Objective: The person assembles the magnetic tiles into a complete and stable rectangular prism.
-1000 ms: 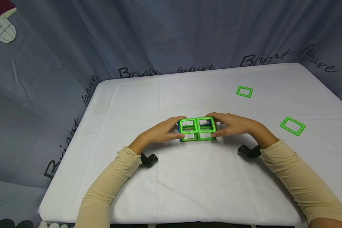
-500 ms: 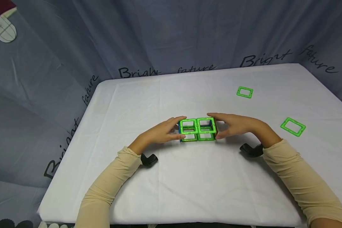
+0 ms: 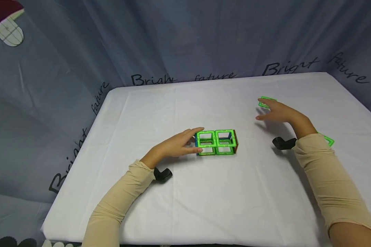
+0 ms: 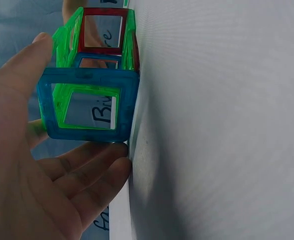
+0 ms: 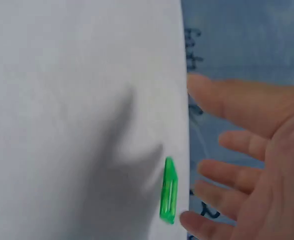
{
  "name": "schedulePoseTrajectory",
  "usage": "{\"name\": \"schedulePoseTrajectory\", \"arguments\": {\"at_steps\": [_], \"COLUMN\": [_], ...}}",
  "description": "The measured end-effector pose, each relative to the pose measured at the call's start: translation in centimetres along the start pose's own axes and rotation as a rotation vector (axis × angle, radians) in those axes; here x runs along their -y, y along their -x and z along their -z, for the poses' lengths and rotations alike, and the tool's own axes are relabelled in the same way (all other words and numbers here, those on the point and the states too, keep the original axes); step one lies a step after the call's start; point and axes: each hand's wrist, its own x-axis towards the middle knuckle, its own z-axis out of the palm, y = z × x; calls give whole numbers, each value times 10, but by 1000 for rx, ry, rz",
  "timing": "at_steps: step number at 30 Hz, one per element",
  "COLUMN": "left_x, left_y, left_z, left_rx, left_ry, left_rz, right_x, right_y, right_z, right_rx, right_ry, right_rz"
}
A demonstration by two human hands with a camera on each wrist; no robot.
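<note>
Left hand [image 3: 177, 143] pinching the left end of a green, blue and red frame block [image 3: 216, 146], block sitting on the white table [image 3: 188, 206], right hand [image 3: 276, 111] hovering with its grip spread, loose green frame [image 3: 267, 97] showing behind its fingers, second frame [image 3: 329, 140] peeking past the right sleeve [image 3: 330, 171].
</note>
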Motion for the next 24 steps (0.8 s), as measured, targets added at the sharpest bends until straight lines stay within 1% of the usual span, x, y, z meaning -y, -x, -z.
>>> {"name": "schedulePoseTrajectory", "arguments": {"at_steps": [4,8,10,13,15,18,20,24], "left_x": [1,2,3,4,3,2,2,1], "left_y": [0,0,0,1,1,1,1,1], "left_z": [-1,-3,-4,-5,-4,-3,-1,1], "left_rx": [3,3,3,6,9,7,7,16], "left_ry": [-2,0,-2,-10,-19,-19,-19,-11], "left_rz": [-2,-4,-3,0,3,9,15,28], "right_x": [-12,-23,-28,-34,-38,-39,-36,-26], "right_y": [-13,-25,-29,-32,-33,-33,-32,-26], "right_z": [7,9,8,8,7,6,5,0], "right_rx": [-37,-57,-49,-13,-2,-15,-32,-63], "right_ry": [32,49,62,79,100,133,156,164], "right_rz": [-53,-116,-144,-199,-217,-217,-188,-148]}}
